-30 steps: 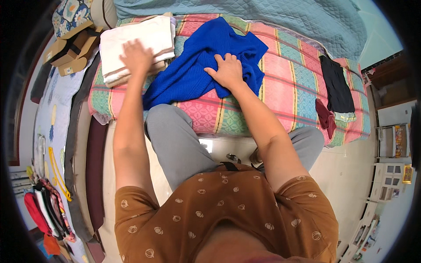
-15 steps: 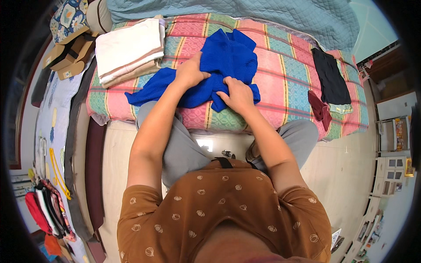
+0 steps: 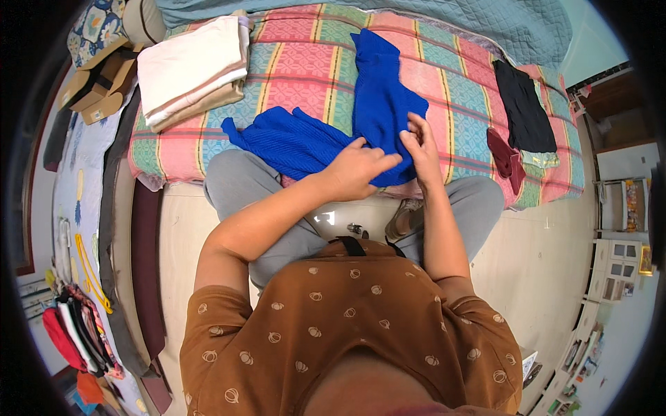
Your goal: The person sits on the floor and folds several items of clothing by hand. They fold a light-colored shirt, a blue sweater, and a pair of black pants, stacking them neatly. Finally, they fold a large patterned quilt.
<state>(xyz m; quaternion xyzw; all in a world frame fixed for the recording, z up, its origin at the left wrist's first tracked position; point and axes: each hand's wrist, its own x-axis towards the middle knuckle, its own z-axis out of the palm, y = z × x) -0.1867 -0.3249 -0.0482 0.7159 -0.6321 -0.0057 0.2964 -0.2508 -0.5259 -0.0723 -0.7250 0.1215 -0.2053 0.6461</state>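
Note:
A blue ribbed knit garment lies bent on the plaid bedspread, one part stretching away from me and another part spreading out to the left. My left hand is over its near middle, thumb and fingers apart, with no cloth visibly gripped. At the garment's right edge, my right hand is raised with its fingers loosely bent and spread. Both hands partly cover the cloth where its two parts meet.
A folded stack of white and beige cloth sits at the far left, near an open cardboard box. Black folded clothing and a dark red cloth piece lie at the right on the plaid bedspread. A blue quilted cover runs behind.
The bunched blue garment is now spread into a far part and a left part. My left hand has moved right and nearer, off the cloth it held; my right hand has shifted right.

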